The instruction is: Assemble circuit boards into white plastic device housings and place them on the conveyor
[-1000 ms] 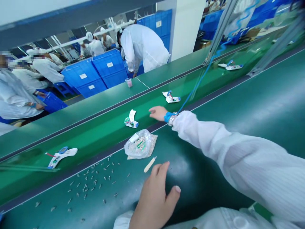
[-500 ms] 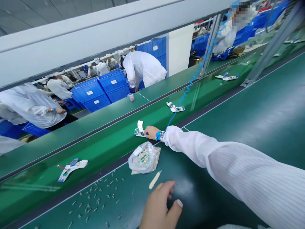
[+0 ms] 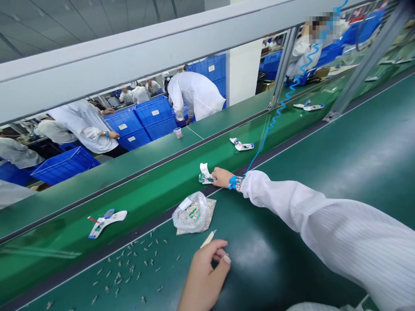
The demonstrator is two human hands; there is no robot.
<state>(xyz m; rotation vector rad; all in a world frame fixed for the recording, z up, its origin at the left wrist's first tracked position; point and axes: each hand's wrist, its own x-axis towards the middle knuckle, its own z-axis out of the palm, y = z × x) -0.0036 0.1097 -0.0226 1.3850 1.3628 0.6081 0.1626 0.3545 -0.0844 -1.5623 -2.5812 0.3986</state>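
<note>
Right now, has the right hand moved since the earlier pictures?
Yes: measured against the plastic bag of parts on the mat, the right hand has shifted toward the picture's right.

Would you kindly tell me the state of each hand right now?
Left hand: curled, beside a wooden stick; cannot tell if holding it.
Right hand: open, fingertips at a white plastic device, not gripping.
</note>
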